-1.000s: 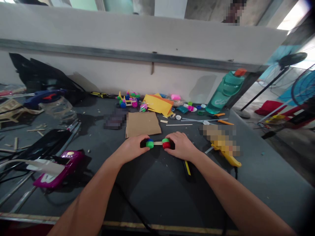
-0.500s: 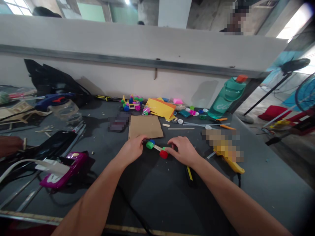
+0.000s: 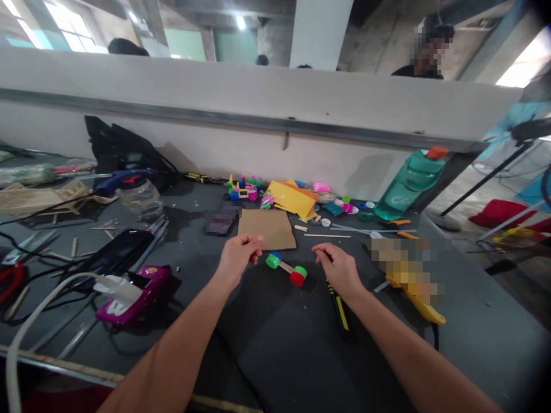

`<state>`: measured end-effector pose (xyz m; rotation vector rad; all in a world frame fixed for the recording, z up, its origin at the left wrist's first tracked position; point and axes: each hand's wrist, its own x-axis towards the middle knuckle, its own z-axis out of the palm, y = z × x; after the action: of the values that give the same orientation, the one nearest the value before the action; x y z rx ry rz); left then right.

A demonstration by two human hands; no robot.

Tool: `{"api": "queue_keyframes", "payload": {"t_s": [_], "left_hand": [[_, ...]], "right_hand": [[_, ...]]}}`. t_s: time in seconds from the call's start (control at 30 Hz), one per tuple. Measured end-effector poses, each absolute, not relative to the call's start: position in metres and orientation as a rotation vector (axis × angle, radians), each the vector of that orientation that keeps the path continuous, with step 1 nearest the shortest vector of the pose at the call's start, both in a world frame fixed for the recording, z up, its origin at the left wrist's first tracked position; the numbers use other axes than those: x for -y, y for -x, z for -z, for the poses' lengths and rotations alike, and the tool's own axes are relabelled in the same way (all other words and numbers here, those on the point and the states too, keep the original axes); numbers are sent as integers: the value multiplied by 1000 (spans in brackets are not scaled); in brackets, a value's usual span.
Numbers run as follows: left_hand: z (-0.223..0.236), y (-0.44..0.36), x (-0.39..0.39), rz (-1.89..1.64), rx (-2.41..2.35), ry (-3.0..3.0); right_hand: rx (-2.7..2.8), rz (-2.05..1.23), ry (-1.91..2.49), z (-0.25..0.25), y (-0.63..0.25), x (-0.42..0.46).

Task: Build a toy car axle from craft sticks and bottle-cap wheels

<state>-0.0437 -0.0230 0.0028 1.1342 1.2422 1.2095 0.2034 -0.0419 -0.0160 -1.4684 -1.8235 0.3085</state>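
Note:
On the dark work table lies a wooden stick with bottle-cap wheels (image 3: 286,269), with green and blue caps at one end and red and green caps at the other. My left hand (image 3: 238,258) hangs just left of it, fingers loosely apart, touching nothing visible and close to a cardboard sheet (image 3: 267,228). My right hand (image 3: 338,267) is to the right of the wheels, also empty. Below that hand lies a black-and-yellow utility knife (image 3: 339,310).
Behind the cardboard are yellow paper (image 3: 293,199), a small colourful toy vehicle (image 3: 241,190) and a teal water bottle (image 3: 408,186). A blue glue gun (image 3: 127,179) and a magenta device (image 3: 133,298) lie left. A low wall runs behind the table.
Both hands have let go of the wheeled stick and moved apart. It rests on the table, and the view has shifted slightly.

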Motion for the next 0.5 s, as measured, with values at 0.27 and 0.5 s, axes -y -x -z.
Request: {"api": "queue_keyframes", "payload": {"t_s": [0.27, 0.5], "left_hand": [[2, 49, 24, -1018, -1700, -1856], [9, 60, 21, -698, -2134, -2202]], "right_hand": [[1801, -317, 1568, 10, -206, 43], [1851, -617, 1816, 0, -196, 7]]}}
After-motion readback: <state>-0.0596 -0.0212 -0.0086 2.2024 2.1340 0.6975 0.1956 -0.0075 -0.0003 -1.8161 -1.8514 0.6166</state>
